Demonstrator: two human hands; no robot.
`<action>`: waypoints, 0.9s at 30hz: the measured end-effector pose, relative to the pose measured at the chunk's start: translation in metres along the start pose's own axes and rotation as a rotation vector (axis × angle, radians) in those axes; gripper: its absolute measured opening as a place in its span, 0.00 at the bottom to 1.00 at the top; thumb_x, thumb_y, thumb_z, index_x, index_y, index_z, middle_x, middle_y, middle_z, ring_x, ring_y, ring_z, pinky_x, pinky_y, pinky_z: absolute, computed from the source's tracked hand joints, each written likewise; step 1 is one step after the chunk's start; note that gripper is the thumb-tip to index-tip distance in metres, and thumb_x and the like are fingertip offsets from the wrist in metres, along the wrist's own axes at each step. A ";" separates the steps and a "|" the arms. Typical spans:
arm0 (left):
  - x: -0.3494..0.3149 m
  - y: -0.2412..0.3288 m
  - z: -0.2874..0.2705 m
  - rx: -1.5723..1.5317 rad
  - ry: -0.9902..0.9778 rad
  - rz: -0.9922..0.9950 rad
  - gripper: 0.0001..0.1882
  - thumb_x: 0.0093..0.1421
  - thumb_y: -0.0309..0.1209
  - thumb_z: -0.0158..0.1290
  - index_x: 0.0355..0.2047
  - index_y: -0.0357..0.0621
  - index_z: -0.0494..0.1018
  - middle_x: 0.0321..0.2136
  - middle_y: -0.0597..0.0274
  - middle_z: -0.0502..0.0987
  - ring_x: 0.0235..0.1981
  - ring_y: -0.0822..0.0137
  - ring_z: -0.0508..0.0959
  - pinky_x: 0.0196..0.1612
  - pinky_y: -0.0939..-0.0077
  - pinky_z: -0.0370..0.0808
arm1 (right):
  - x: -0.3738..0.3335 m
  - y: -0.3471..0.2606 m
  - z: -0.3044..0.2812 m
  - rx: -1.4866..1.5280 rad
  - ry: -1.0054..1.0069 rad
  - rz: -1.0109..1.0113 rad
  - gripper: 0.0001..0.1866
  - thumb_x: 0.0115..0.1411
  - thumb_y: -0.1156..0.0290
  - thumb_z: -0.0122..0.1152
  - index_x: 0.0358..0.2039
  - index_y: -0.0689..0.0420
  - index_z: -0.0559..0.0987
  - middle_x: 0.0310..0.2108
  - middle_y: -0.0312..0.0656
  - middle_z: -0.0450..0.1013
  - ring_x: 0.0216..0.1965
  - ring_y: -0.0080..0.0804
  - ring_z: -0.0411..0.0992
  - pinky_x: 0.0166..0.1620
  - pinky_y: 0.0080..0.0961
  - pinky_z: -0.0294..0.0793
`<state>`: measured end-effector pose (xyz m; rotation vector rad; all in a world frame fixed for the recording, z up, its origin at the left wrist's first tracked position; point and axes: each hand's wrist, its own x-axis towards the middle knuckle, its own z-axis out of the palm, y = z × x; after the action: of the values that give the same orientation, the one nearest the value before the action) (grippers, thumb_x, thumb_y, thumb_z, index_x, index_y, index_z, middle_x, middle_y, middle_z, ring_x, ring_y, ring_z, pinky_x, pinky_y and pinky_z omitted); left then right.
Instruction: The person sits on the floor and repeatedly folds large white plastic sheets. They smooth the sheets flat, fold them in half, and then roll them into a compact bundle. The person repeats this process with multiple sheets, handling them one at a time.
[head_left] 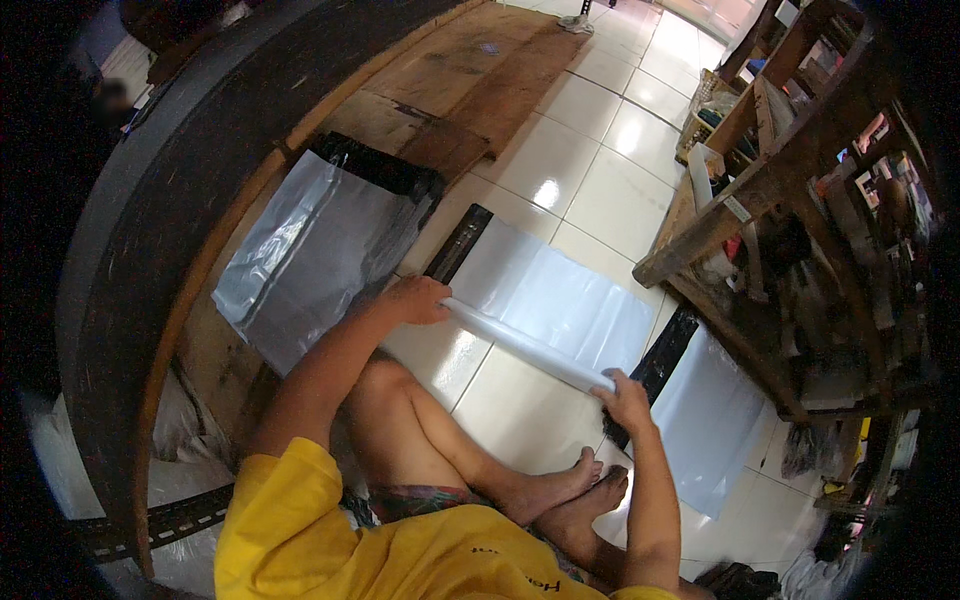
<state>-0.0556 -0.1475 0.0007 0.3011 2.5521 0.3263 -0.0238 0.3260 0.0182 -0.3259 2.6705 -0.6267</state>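
A white plastic mailing bag [545, 290] with a black band along its left end lies across the floor in front of me. Its near edge is rolled or folded into a narrow tube. My left hand [420, 299] is closed on the left end of that edge, and my right hand [627, 402] grips the right end. Left of it, a stack of similar grey-white bags [310, 235] with a black far edge rests on a wooden board. Close by my right hand lies another white bag [710, 410] with a black strip on its left side.
Glossy white tiles [600, 190] cover the floor. A long dark curved-looking edge with wooden trim [190, 290] runs along the left. Cluttered wooden shelving [740, 210] stands at the right, a beam jutting toward the bags. My crossed legs and bare feet [560, 490] are just below the middle bag.
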 end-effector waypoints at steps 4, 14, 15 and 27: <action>0.010 -0.014 -0.005 -0.214 -0.091 -0.101 0.29 0.57 0.51 0.58 0.48 0.40 0.74 0.46 0.41 0.79 0.53 0.44 0.75 0.55 0.53 0.73 | 0.020 0.035 0.008 0.280 0.094 0.155 0.29 0.56 0.56 0.73 0.50 0.60 0.72 0.39 0.60 0.78 0.39 0.56 0.79 0.43 0.44 0.77; 0.005 0.066 0.050 0.223 0.466 0.426 0.24 0.50 0.35 0.59 0.47 0.41 0.73 0.47 0.46 0.73 0.51 0.46 0.72 0.55 0.50 0.70 | 0.004 0.004 0.031 -0.407 0.336 -0.390 0.23 0.52 0.69 0.66 0.50 0.57 0.76 0.57 0.58 0.67 0.52 0.58 0.70 0.55 0.55 0.70; 0.005 0.072 0.056 0.279 0.482 0.408 0.23 0.50 0.35 0.59 0.47 0.41 0.73 0.47 0.46 0.73 0.51 0.46 0.72 0.55 0.50 0.70 | 0.003 -0.002 0.036 -0.435 0.326 -0.406 0.24 0.52 0.70 0.66 0.51 0.56 0.76 0.56 0.57 0.67 0.52 0.58 0.70 0.55 0.56 0.70; 0.075 0.075 -0.006 0.063 0.390 0.339 0.17 0.50 0.38 0.57 0.37 0.42 0.79 0.42 0.49 0.78 0.49 0.46 0.75 0.55 0.46 0.69 | 0.072 0.002 -0.028 0.020 -0.017 -0.066 0.25 0.53 0.64 0.72 0.51 0.57 0.75 0.49 0.57 0.73 0.52 0.52 0.72 0.55 0.43 0.72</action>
<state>-0.1095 -0.0564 -0.0088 0.7646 2.8931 0.4696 -0.1000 0.3168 0.0180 -0.4129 2.6449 -0.6674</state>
